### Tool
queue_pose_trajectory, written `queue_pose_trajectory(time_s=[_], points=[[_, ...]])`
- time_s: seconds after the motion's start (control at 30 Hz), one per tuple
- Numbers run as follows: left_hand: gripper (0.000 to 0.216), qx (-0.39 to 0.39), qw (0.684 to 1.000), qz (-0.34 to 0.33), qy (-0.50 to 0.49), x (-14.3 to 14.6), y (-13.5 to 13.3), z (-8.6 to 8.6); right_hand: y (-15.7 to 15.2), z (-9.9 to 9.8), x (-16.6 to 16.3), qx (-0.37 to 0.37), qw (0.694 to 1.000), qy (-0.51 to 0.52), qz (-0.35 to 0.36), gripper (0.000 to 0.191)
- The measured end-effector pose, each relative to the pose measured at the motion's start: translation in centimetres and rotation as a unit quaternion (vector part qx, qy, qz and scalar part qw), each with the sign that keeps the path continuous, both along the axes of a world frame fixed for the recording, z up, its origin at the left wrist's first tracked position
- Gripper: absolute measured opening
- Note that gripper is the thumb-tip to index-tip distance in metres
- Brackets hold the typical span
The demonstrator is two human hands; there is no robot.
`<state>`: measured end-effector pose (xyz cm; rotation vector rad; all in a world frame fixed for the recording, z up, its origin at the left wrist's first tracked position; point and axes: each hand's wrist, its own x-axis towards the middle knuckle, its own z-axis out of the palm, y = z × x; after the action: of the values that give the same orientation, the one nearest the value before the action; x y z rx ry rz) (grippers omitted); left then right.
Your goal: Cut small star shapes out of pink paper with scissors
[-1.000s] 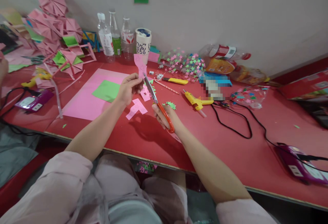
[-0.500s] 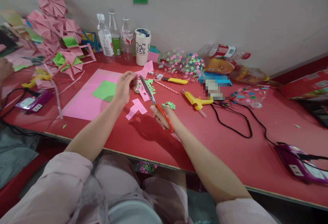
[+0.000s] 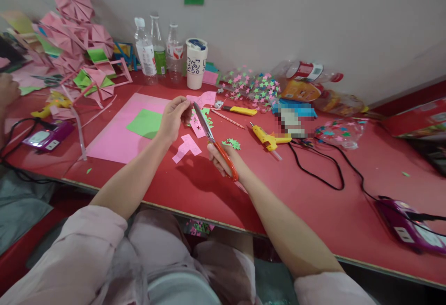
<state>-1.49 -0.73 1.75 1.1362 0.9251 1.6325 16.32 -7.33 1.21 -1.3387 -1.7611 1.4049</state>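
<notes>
My left hand (image 3: 174, 118) pinches a pink paper strip (image 3: 206, 98), free end sticking out rightward past the fingers. Right hand (image 3: 236, 159) grips orange-handled scissors (image 3: 210, 134), blades angled up-left, tips near the left fingers. On the red counter (image 3: 348, 221): green paper sheet (image 3: 144, 122) left of left hand, yellow glue gun (image 3: 267, 138) right of right hand.

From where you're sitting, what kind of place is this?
It looks like a paper-craft table, maybe in a workshop or classroom: there are orange-handled scissors, a yellow glue gun and little green paper stars.
</notes>
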Motion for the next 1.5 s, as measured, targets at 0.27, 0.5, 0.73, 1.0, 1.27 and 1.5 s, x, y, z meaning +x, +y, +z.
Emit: queue_pose_trajectory(time_s=[0.27, 0.5, 0.73, 1.0, 1.27, 1.5], points=[[0.023, 0.01, 0.998, 0.007, 0.069, -0.23, -0.02, 0.19, 0.19, -0.04, 0.2, -0.004, 1.0, -0.013, 0.007, 0.042], [0.021, 0.0, 0.998, -0.004, 0.059, -0.49, 0.17, -0.01, 0.28, 0.04, 0.26, -0.009, 1.0, -0.013, 0.017, 0.042], [0.019, 0.001, 0.997, -0.01, 0.077, -0.75, 0.4, -0.18, 0.44, 0.09, 0.25, -0.032, 0.999, -0.02, 0.008, 0.045], [0.017, 0.0, 0.998, -0.019, 0.059, -0.81, 0.54, -0.23, 0.35, 0.35, 0.04, -0.024, 1.0, -0.012, 0.0, 0.047], [0.019, 0.006, 0.999, -0.009, 0.045, -0.82, 0.49, -0.23, 0.42, 0.4, 0.12, -0.033, 0.999, -0.023, -0.002, 0.047], [0.021, 0.005, 0.997, 0.012, 0.07, -0.83, 0.42, -0.01, 0.28, 0.72, 0.12, -0.03, 0.999, -0.027, 0.001, 0.047]])
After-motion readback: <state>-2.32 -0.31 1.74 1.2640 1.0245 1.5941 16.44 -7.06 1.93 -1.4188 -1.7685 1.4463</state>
